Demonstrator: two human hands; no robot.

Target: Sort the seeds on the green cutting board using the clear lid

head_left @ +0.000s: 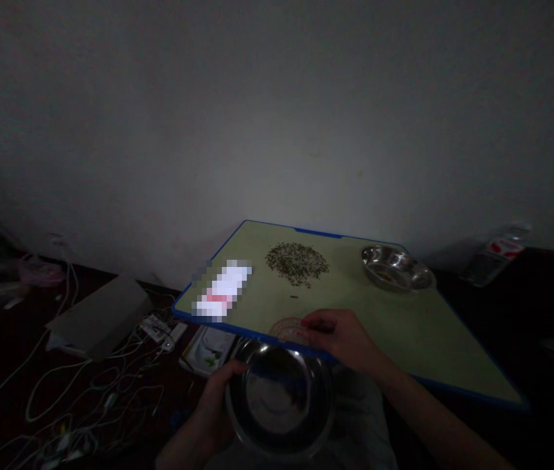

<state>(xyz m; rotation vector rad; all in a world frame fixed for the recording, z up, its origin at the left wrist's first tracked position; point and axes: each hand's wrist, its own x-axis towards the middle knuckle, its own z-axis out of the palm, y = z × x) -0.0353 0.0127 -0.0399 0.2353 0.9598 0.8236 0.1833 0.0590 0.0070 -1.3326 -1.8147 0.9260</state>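
My left hand [220,391] grips the left rim of a shiny metal bowl [277,398], its thumb over the edge. The bowl is held below the front edge of a small pale green table [369,333] with a blue border, its opening facing up towards me. My right hand [333,333] is closed, thumb and fingers pressed together at the table's front edge. Its fingertips touch or cover the right side of a pinkish round shape with printed marks [287,328]; whether they pinch it is hidden. Beyond lies a spread of small dark and light grains [297,262], with a little dark strip [294,297] before it.
A second metal bowl [397,269] stands at the table's right rear. A bright, blurred-out phone-like rectangle [224,290] lies at the left. A bottle [498,253] leans on the right. Tangled cables [110,385], a grey box [100,316] and a white tray [208,349] are at lower left.
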